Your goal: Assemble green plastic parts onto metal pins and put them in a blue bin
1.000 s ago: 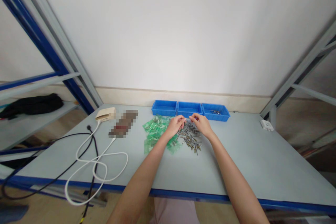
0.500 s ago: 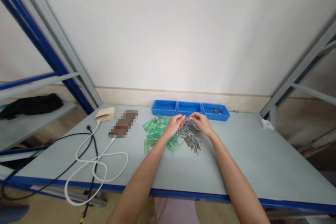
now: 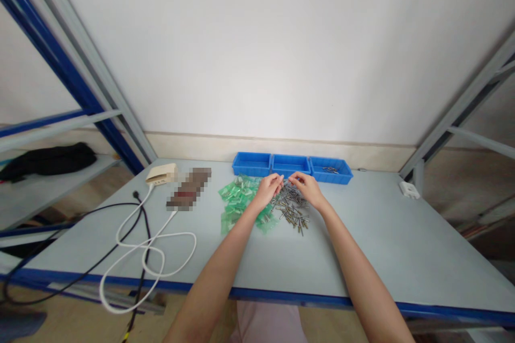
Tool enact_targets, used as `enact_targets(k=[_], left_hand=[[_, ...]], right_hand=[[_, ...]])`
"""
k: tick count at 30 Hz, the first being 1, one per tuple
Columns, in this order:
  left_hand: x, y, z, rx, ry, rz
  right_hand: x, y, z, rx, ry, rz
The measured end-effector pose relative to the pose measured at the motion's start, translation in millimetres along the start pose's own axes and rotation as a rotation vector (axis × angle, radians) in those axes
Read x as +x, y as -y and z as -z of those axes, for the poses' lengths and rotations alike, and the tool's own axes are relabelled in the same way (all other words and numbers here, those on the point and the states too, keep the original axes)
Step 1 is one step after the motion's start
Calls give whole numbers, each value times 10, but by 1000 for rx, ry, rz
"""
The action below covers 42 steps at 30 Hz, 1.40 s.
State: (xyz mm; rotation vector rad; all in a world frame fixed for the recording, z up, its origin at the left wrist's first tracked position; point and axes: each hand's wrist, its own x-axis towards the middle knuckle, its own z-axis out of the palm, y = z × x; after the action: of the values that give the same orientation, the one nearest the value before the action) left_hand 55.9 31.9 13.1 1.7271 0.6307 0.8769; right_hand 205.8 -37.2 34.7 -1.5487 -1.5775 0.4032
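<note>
My left hand (image 3: 270,189) is closed in a pinch over the right side of a heap of green plastic bags (image 3: 239,201). My right hand (image 3: 306,186) is also pinched, fingertips close to those of the left, above a pile of metal screw-like pieces (image 3: 293,209). What either hand holds is too small to make out. Behind the hands stand three blue bins: the left bin (image 3: 252,163), the middle bin (image 3: 290,164) and the right bin (image 3: 341,177), which has a few metal pieces in it.
At the left of the grey table (image 3: 370,236) are a cream box (image 3: 159,173), a blurred-out object (image 3: 191,190), a looped white cable (image 3: 153,274) and a black cable (image 3: 145,225). A white adapter (image 3: 409,189) lies at the right. Metal posts flank the table.
The fingertips of my right hand have moved slightly left and up. A thin piece that showed between my two hands is no longer distinct.
</note>
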Motion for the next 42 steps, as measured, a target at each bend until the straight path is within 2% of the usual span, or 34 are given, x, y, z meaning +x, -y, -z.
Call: enact_targets(k=[4,10,17,19,24,27,29,30,33,35,37,42], left_hand=[[-5,-16,-3,-20,1,-11],[-10,-27,1,46,-42,6],[-17,-31,-10,1,26,5],[-13,-12,-9,-4,16,19],[2,51,5,-7,-19,47],[6,61,8,9,-20,51],[3,56,6,18,-16,43],[1,51,6,21,-14,37],[-7,36,7,27,-7,25],[-13,26,10,35,-7,25],[-15,19,11,47,-10,30],[-10,15,9,86,0,35]], right_hand=[[8,-14,8,-1,-40,12],[-9,28,9,-11,32,-16],[17,-19,69,-33,-2,-7],[21,-60,156,-87,-86,-46],[-49,-295,385,-506,-525,-183],[-104,-408,432,-712,-615,-235],[-112,-402,419,-744,-532,-201],[-106,-374,402,-726,-433,-157],[-76,-245,315,-589,-6,-2],[-65,-173,243,-521,192,38],[-67,-144,177,-497,264,28],[-78,-188,112,-464,291,-4]])
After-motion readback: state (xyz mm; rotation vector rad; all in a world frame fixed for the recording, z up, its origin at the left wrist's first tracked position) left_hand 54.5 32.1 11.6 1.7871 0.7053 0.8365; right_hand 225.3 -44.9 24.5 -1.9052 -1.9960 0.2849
